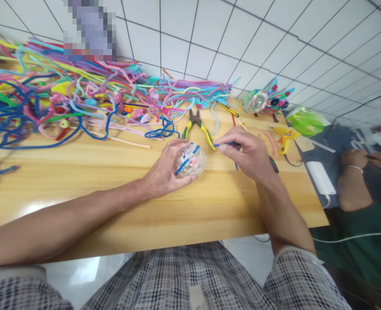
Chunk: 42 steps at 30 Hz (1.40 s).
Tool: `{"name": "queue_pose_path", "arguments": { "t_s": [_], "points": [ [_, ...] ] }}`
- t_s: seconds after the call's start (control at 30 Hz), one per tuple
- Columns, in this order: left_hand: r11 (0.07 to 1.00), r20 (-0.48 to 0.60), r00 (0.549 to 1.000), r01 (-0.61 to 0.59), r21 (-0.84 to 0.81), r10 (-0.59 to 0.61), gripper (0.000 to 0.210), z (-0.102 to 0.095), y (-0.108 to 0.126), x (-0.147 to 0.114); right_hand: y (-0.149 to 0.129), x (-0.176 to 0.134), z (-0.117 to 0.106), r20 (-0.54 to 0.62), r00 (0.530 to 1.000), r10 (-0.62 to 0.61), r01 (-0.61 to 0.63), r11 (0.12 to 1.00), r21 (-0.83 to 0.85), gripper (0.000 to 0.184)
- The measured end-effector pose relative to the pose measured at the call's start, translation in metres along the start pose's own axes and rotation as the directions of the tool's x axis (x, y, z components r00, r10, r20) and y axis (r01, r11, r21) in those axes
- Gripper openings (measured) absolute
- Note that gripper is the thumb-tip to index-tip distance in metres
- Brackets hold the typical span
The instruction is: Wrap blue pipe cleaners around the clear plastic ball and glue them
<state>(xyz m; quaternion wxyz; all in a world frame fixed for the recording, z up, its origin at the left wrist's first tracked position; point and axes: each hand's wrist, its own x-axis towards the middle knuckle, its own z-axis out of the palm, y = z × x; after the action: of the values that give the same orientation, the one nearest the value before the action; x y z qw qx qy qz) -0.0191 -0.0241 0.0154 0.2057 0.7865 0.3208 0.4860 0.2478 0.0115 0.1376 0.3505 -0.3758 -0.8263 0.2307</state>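
Note:
Fingers wrapped round its side, my left hand (164,170) holds a clear round plastic ball (197,162) with blue strips and small coloured bits on it. My right hand (242,150) is closed in a pinch on a blue pipe cleaner (228,144), to the right of the ball and apart from it. One end of the pipe cleaner hangs below the fingers. Just beyond both hands lie pliers (194,122) with yellow and green handles, jaws pointing away from me. A tangle of blue pipe cleaner (160,128) rests left of the pliers.
Piles of coloured pipe cleaners (90,82) cover the table's (119,228) back left. A finished-looking animal figure (276,101), a yellow glue gun (285,138) and a green packet (307,120) are at the right. Past a white power block (320,177) is another person's arm (355,185).

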Motion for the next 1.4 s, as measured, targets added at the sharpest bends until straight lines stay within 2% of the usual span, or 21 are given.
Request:
{"name": "queue_pose_path", "arguments": {
  "t_s": [0.1,0.23,0.4,0.53,0.67,0.77,0.9,0.97,1.03,1.1,1.17,1.27,1.4],
  "points": [
    [1.000,0.001,1.000,-0.012,0.002,0.012,0.087,-0.001,0.000,0.001,-0.017,-0.002,0.009,0.091,0.994,-0.062,0.066,0.997,-0.045,0.011],
    [1.000,0.009,1.000,-0.023,0.006,0.023,0.089,-0.001,0.000,0.001,-0.022,-0.001,0.020,0.140,0.987,-0.078,0.090,0.992,-0.083,0.011],
    [1.000,0.024,1.000,-0.011,0.026,0.011,0.091,-0.001,0.000,0.001,-0.023,0.000,0.023,0.136,0.991,0.017,-0.003,0.994,-0.105,0.015],
    [0.999,0.037,0.999,0.012,0.030,-0.013,0.094,-0.001,0.000,0.000,-0.021,0.000,0.021,0.157,0.984,0.085,-0.084,0.996,-0.014,0.022],
    [1.000,0.020,1.000,0.003,0.008,-0.004,0.090,-0.001,0.000,0.000,-0.016,-0.001,0.021,0.124,0.981,0.148,-0.155,0.986,0.053,0.002],
    [1.000,0.011,1.000,-0.008,0.003,0.008,0.089,-0.001,-0.001,0.000,-0.013,0.001,0.022,0.089,0.980,0.175,-0.182,0.981,0.072,0.016],
    [1.000,0.012,1.000,-0.005,0.021,0.005,0.091,-0.001,-0.002,0.000,-0.002,0.009,0.017,0.140,0.969,0.202,-0.226,0.956,0.188,0.035],
    [1.000,0.023,1.000,0.000,0.031,-0.001,0.091,-0.001,-0.002,0.000,0.005,0.012,0.014,0.118,0.969,0.218,-0.243,0.925,0.293,0.047],
    [0.999,0.036,0.999,0.008,0.044,-0.010,0.092,-0.001,-0.002,0.001,0.010,0.014,0.012,0.058,0.969,0.242,-0.246,0.900,0.360,0.050],
    [0.999,0.036,0.999,0.006,0.047,-0.008,0.091,-0.001,-0.002,0.001,0.011,0.014,0.011,0.002,0.963,0.271,-0.253,0.896,0.366,0.041],
    [0.999,0.030,1.000,-0.004,0.041,0.003,0.090,-0.002,-0.002,0.001,0.010,0.014,0.013,-0.001,0.960,0.281,-0.262,0.893,0.365,0.038],
    [0.999,0.037,0.999,-0.009,0.040,0.007,0.091,-0.002,-0.003,0.001,0.008,0.012,0.018,0.009,0.957,0.289,-0.266,0.870,0.416,0.050],
    [0.999,0.040,0.999,-0.014,0.037,0.013,0.095,-0.003,-0.005,0.002,0.006,0.009,0.025,-0.117,0.937,0.330,-0.264,0.886,0.381,0.062]
  ]
}}
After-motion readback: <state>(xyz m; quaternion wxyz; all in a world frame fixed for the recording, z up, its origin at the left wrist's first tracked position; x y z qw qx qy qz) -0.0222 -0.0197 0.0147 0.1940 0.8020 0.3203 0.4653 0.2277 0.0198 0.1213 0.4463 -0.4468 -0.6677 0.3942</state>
